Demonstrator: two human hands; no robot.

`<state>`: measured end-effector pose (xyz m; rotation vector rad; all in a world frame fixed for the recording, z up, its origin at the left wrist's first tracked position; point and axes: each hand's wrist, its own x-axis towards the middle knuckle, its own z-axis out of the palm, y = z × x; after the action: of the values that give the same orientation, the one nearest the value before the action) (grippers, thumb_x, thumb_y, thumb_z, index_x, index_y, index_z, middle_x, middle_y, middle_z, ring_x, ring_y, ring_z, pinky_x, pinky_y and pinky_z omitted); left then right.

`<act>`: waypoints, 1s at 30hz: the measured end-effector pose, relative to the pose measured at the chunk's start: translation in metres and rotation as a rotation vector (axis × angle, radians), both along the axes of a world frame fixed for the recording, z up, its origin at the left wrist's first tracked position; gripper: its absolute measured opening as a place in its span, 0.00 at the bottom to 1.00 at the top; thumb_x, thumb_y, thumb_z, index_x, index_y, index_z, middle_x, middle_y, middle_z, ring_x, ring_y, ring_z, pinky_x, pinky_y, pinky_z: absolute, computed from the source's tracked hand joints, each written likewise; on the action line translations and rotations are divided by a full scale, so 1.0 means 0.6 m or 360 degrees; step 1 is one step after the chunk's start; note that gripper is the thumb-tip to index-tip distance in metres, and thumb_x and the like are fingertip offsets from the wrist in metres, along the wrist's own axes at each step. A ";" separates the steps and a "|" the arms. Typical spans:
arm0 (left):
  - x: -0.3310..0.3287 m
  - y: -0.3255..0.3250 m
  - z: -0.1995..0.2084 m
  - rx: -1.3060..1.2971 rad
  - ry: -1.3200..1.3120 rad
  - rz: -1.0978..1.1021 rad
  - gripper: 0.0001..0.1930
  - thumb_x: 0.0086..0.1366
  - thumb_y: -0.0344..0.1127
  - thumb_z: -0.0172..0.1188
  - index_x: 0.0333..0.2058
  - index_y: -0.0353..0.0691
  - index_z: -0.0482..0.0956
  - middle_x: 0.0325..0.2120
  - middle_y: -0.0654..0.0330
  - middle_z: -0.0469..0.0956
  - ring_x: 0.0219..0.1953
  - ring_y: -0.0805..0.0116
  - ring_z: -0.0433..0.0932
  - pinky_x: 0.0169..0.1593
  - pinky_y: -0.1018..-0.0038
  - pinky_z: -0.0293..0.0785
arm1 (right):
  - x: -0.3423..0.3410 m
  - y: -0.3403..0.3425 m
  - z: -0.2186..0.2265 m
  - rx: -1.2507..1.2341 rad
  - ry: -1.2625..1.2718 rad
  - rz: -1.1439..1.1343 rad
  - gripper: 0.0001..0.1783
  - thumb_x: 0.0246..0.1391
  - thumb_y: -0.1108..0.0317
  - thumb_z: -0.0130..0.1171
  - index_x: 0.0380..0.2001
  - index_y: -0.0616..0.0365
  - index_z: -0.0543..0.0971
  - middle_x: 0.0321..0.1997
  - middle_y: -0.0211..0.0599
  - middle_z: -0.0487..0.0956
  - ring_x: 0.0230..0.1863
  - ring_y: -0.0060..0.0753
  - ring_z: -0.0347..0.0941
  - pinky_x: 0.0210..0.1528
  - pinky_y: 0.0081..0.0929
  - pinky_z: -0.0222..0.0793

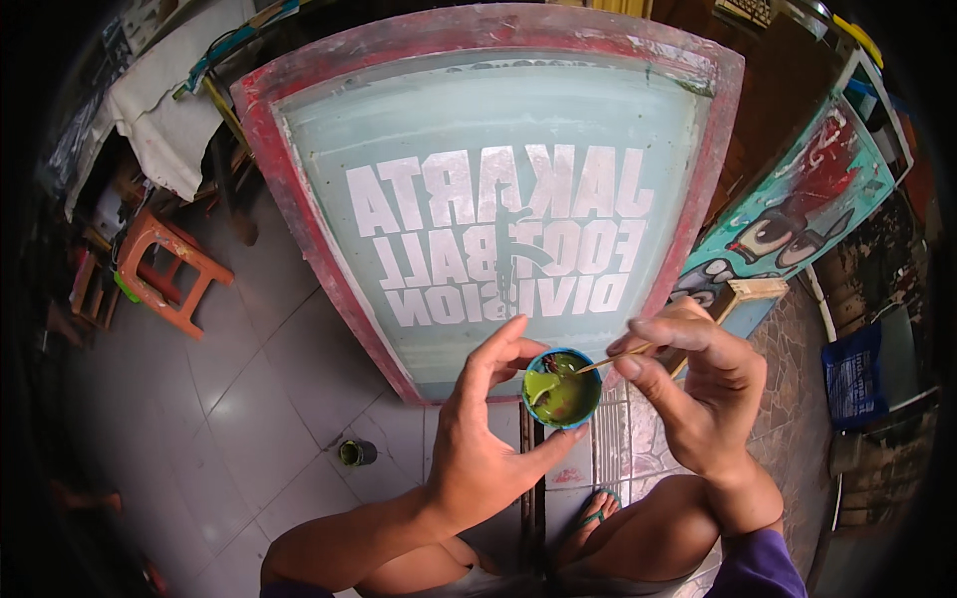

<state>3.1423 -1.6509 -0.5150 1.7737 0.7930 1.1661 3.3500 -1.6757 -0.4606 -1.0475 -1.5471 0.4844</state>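
Note:
My left hand [488, 434] is wrapped round a small cup with a blue rim [597, 397], holding it upright with its mouth facing up. Inside lies a glossy green liquid [561, 403], with a lighter green patch and some dark specks. Between thumb and fingertips, my right hand [703, 384] pinches a thin wooden stick [616, 360]; its tip reaches over the rim to the liquid. Just beyond both hands leans a large screen-printing frame [688, 189] with worn red edges. Its pale blue-green mesh [399, 115] bears lighter, mirrored block letters and a rifle-shaped figure.
A small dark container [357, 453] stands on the grey tiles [234, 414] at left. Farther left is an orange plastic stool [164, 261]. A painted turquoise board [812, 199] leans at right, above a blue bag [855, 379]. My sandalled foot [598, 513] is below the cup.

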 end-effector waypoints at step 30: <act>-0.007 -0.004 0.013 0.0080 0.0071 0.0025 0.52 0.50 0.22 0.78 0.71 0.37 0.56 0.55 0.51 0.73 0.58 0.61 0.76 0.63 0.61 0.70 | -0.014 0.007 -0.020 -0.0021 -0.0132 0.0106 0.09 0.48 0.79 0.74 0.34 0.59 0.87 0.33 0.34 0.88 0.34 0.30 0.79 0.40 0.28 0.73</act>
<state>3.1382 -1.6536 -0.5073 1.8437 0.8118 1.1695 3.3414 -1.6715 -0.4724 -1.0400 -1.6583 0.5032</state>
